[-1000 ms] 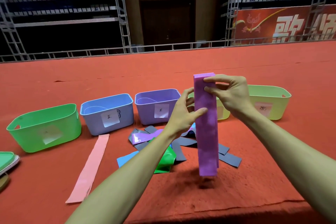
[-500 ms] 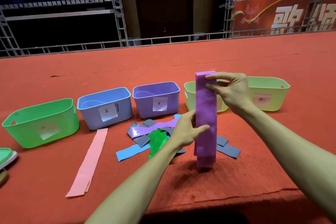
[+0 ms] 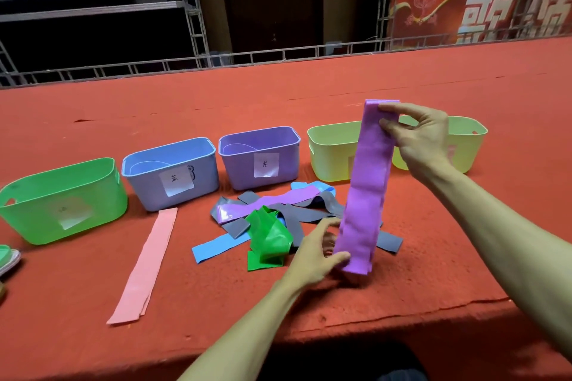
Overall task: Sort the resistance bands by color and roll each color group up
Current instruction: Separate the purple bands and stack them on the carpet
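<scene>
Several purple bands (image 3: 366, 182), stacked flat, are held upright in the head view, pinched at the top end between the thumb and fingers of the right hand (image 3: 421, 139). From that pinch the stack hangs down, with its bottom end near the red table top (image 3: 433, 272). The left hand (image 3: 315, 254) is curled beside that bottom end, its thumb laid against the stack's edge. Whether its fingers are closed behind the stack cannot be told.

Just left of the lower hand a mixed pile (image 3: 297, 219) of grey, blue, green and purple bands is spread, and further left a pink band (image 3: 145, 266) lies flat. Beyond the pile a purple tub (image 3: 260, 158) stands in a row of tubs.

Rolling is judged to be about to start from the bottom end. The layers could be slid out of line if the top pinch is slackened before the lower end is secured, and a loose, skewed roll would be produced. One purple band (image 3: 269, 202) lies in the pile; if it is overlooked, the colour group would be rolled incomplete.
</scene>
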`<state>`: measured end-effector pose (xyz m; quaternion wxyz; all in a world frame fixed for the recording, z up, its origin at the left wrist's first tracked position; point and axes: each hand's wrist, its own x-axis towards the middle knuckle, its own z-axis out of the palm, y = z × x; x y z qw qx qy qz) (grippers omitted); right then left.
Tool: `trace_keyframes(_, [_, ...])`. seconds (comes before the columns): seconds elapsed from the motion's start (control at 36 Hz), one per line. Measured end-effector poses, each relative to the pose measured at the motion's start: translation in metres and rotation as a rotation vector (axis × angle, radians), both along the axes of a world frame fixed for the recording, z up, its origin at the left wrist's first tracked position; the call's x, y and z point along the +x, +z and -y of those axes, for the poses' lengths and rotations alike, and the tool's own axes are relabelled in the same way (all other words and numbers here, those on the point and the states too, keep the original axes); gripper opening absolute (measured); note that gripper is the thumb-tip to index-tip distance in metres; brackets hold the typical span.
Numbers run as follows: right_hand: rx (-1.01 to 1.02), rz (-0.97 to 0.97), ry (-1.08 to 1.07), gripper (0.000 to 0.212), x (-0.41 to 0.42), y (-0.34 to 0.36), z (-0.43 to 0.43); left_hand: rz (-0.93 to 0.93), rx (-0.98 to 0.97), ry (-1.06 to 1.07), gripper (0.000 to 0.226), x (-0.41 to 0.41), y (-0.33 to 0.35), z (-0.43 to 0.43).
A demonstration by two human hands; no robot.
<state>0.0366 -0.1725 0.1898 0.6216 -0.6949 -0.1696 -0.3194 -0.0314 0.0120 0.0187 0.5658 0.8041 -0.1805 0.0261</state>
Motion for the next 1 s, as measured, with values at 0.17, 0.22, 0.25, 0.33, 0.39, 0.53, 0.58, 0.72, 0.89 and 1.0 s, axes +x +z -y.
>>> trace_keyframes(0.17, [-0.004, -0.027, -0.004, 0.040, 0.001, -0.010, 0.013, 0.045, -0.004, 0.043, 0.073, -0.007, -0.014, 0.000])
trace_keyframes(0.22, [-0.018, -0.044, 0.006, 0.043, 0.001, -0.015, 0.016, 0.075, 0.030, 0.025, 0.079, -0.009, -0.017, 0.001])
trace_keyframes(0.25, [-0.026, -0.052, 0.012, 0.044, 0.001, -0.017, 0.016, 0.091, 0.049, 0.018, 0.081, -0.010, -0.018, 0.001])
trace_keyframes(0.33, [-0.029, -0.059, 0.037, 0.045, 0.001, -0.026, 0.017, 0.122, 0.087, 0.009, 0.080, -0.009, -0.025, 0.001])
trace_keyframes(0.39, [-0.039, -0.047, 0.026, 0.046, 0.001, -0.032, 0.017, 0.122, 0.110, -0.006, 0.075, -0.008, -0.027, 0.001])
trace_keyframes(0.53, [-0.063, 0.001, 0.006, 0.048, 0.006, -0.042, 0.019, 0.099, 0.204, -0.032, 0.055, -0.011, -0.028, 0.002])
trace_keyframes(0.58, [-0.066, -0.005, -0.003, 0.047, 0.010, -0.046, 0.019, 0.099, 0.228, -0.051, 0.048, -0.012, -0.029, 0.002])
trace_keyframes(0.72, [-0.130, 0.016, 0.001, 0.038, 0.013, -0.054, 0.018, 0.118, 0.245, -0.079, 0.037, -0.011, -0.029, -0.001])
trace_keyframes(0.89, [-0.213, 0.048, -0.016, 0.032, 0.009, -0.051, 0.017, 0.163, 0.355, -0.126, 0.046, -0.009, -0.023, -0.007])
trace_keyframes(1.0, [-0.272, 0.039, 0.016, 0.035, 0.008, -0.053, 0.014, 0.116, 0.408, -0.175, 0.050, -0.005, -0.020, -0.013])
